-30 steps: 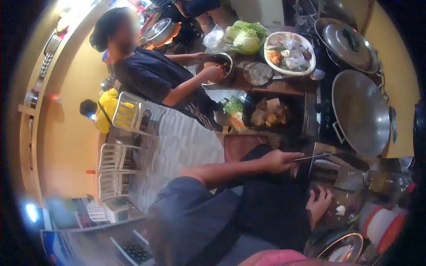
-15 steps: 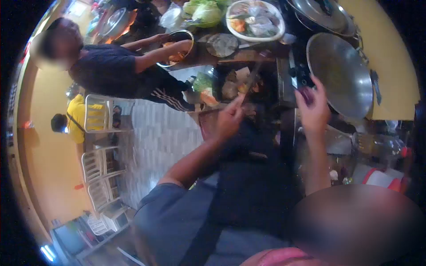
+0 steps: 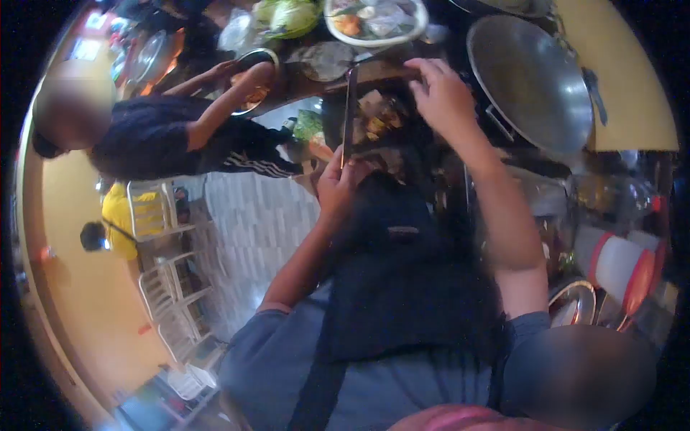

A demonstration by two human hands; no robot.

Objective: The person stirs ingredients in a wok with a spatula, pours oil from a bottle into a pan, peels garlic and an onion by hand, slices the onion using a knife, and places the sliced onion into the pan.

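My left hand (image 3: 336, 190) is closed around the lower end of a long, narrow metal utensil (image 3: 348, 118), whose exact kind I cannot make out. It points up, away from me. To its right, my right hand (image 3: 444, 97) is raised with fingers apart and nothing visible in them. Below and between the hands is a dark container with mixed scraps (image 3: 379, 118), pale and yellowish. A brown board edge (image 3: 388, 72) lies just beyond the hands. Right of my right hand stands a large metal wok (image 3: 532, 86) with looped handles.
A white oval basin (image 3: 420, 34) of bagged food and a bowl of green leaves (image 3: 287, 18) stand at the back. On the left, another person (image 3: 158, 129) has both hands at a metal bowl (image 3: 273, 61). White chairs (image 3: 162, 287) line the left side.
The utensil in my left hand has swung left to upright. My right hand has moved up and left, and the dark purplish thing in it is gone. The view has shifted.
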